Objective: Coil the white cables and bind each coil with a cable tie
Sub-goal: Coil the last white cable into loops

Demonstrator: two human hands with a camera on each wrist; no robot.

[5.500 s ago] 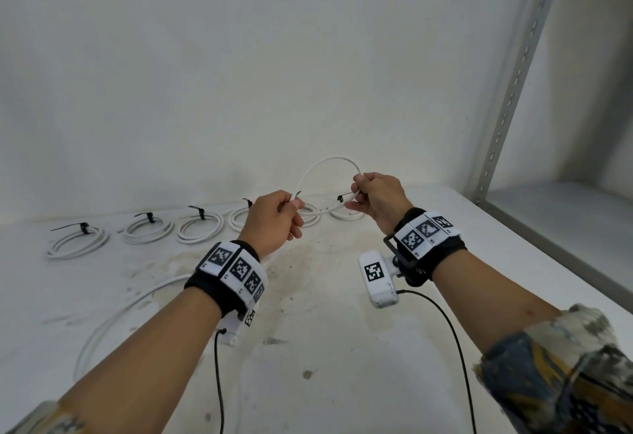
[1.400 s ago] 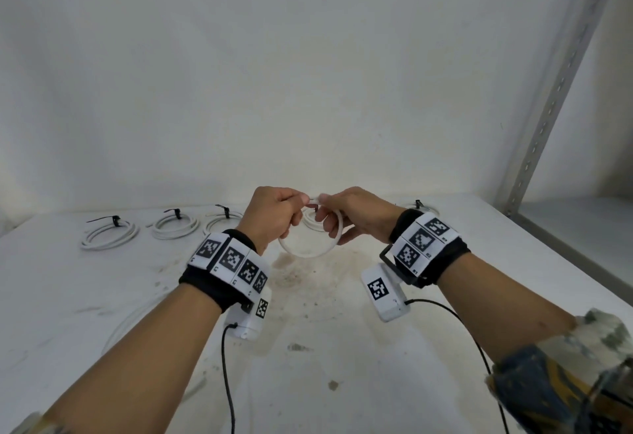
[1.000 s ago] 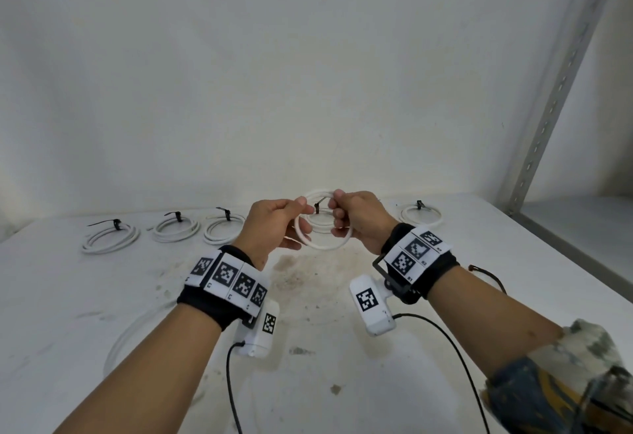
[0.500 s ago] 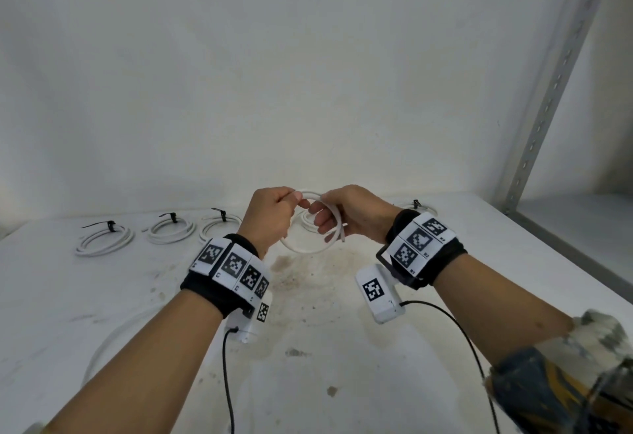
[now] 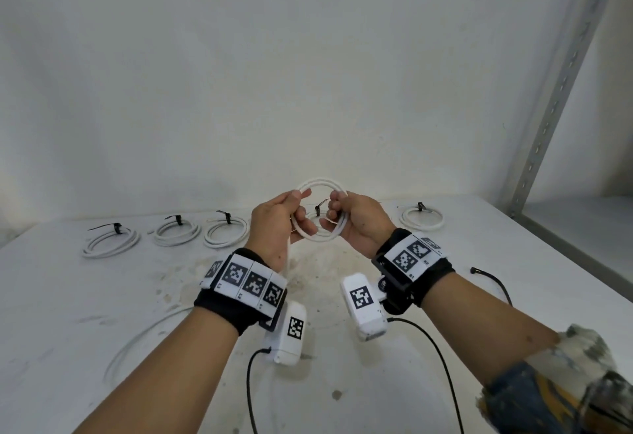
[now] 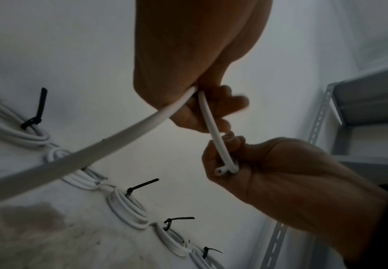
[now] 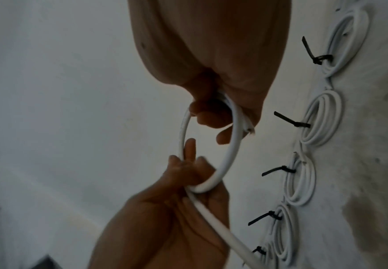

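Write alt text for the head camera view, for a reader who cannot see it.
Two hands, left hand and right hand, hold a partly wound white cable coil above a stained white table. Finished coils bound with black cable ties, such as the leftmost coil, line the table's back edge beside a metal shelf upright.

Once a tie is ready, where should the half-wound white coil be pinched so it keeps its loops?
Probably on the white coil's right side, where the right hand already bunches the turns and the cut end; come from the right. The left hand side feeds slack.
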